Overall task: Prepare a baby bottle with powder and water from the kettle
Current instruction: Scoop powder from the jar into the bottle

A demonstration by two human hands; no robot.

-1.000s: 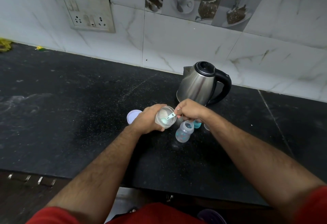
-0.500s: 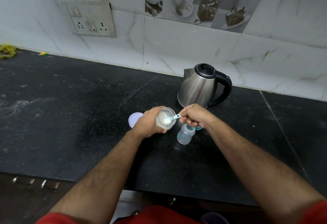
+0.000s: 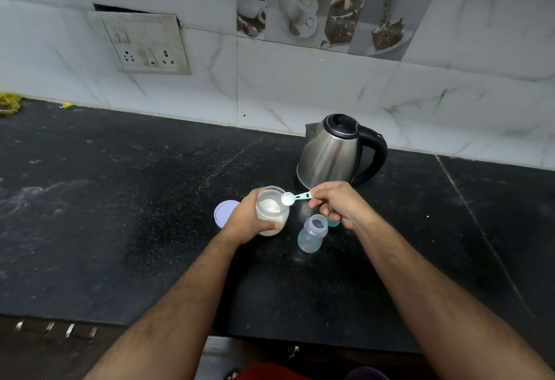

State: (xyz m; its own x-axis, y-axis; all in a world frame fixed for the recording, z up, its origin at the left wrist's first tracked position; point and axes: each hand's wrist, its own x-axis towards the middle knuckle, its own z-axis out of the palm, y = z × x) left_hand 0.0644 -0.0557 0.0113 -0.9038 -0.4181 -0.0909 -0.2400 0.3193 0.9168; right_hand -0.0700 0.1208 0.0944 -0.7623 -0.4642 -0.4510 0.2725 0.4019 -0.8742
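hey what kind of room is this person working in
Most likely a home kitchen: a dark stone countertop against a tiled wall printed with cups and desserts, a steel electric kettle on the counter, and a wall socket panel above it.

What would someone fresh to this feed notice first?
The two hands meeting mid-counter: the left hand grips an open jar of white powder, and the right hand holds a heaped scoop over its rim. Just right of the jar stands the open baby bottle, with the steel kettle behind.
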